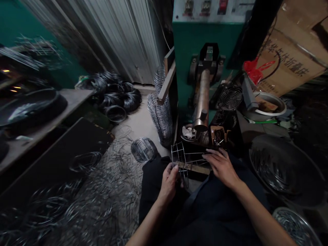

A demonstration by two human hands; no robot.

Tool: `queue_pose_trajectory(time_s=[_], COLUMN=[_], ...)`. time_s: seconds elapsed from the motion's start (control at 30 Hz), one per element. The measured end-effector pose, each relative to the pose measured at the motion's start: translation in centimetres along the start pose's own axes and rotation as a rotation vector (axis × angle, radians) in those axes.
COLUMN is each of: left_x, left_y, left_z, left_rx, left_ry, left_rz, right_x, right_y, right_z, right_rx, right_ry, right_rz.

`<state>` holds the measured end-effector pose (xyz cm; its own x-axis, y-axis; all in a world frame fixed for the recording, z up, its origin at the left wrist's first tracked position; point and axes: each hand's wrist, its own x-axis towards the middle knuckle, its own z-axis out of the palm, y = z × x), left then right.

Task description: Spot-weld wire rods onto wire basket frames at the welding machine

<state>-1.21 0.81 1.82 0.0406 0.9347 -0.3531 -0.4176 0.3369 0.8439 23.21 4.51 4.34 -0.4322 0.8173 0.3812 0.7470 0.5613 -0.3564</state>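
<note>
A small wire rack (178,152) with a square grid and long parallel wires lies across my lap, just below the machine's arm. My left hand (170,177) is closed, its thumb and fingers pinched on the lower edge of the grid. At the other end, my right hand (220,164) has its fingers stretched out, with the fingertips by the ends of the long wires. Above the rack, a thick metal cylinder (204,99) juts from the green machine (183,61).
Stacked wire rounds (161,118) stand left of the machine, with a round wire grid (144,149) on the floor. Wire coils (112,90) lie farther back. A large dark pan (284,167) is at the right, above a bowl of small metal parts (294,225).
</note>
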Motion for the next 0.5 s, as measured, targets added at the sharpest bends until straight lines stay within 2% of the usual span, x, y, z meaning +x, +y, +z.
queue_pose_trajectory(time_s=[0.3, 0.5], left_x=[1.4, 2.7], left_y=[1.5, 2.7], left_z=[0.1, 0.0], left_rx=[0.001, 0.001], left_ry=[0.018, 0.02], left_rz=[0.056, 0.091], right_x=[3.4, 5.5], right_y=[-0.7, -0.8], right_z=[-1.0, -1.2], right_rx=[0.005, 0.162], right_ry=[0.123, 0.224], right_rz=[-0.054, -0.116])
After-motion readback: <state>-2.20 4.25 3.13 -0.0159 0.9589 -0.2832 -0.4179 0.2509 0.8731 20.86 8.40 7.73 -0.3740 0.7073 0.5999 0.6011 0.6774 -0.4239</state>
